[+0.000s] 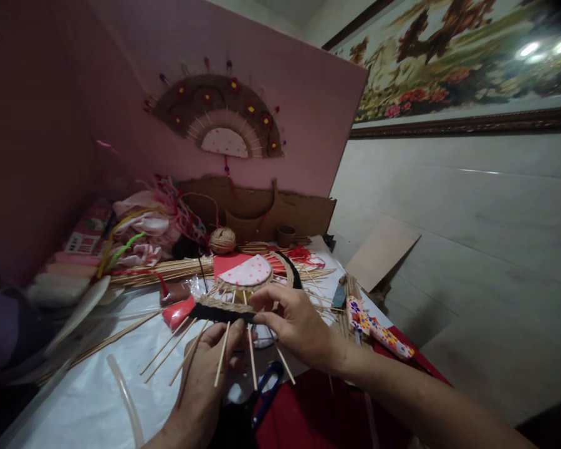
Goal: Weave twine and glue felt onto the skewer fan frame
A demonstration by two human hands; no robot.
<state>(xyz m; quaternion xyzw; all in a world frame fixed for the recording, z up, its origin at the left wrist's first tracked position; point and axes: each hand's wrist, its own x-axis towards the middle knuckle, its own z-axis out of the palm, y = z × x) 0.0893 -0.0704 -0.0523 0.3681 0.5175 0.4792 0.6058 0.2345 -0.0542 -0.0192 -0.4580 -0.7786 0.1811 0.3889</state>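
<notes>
Two hands (pixel 200 376) (pixel 303 325), one strip (pixel 219 313), perhaps six sticks (pixel 252 358)

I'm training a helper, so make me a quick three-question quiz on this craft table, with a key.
1. Multiple choice: what pattern is on the cloth half-circle just beyond the hands?
A) stripes
B) dots
C) checks

2. True or false: only the right hand touches the black band.

3. Fill in: the fan on the pink panel bears red flowers with ____ centres.

Key:
1. B
2. False; the left hand touches it too.
3. yellow
</notes>
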